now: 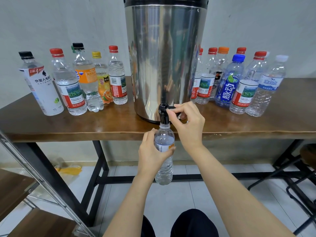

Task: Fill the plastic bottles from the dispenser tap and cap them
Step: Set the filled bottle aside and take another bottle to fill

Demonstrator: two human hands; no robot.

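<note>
A tall steel dispenser (pixel 165 59) stands on the brown table (pixel 68 127), its black tap (pixel 163 115) hanging over the front edge. My left hand (pixel 152 153) grips an uncapped clear plastic bottle (pixel 164 161) by its labelled middle, with the mouth held right under the spout. The bottle holds water. My right hand (pixel 187 124) pinches the tap's black lever at its right side.
Several capped bottles stand in a row left of the dispenser (pixel 80 82), and several more stand to its right (pixel 239 84). A wall rises behind the table. A metal rack (pixel 34 177) is at lower left and dark stool legs (pixel 294 177) at lower right.
</note>
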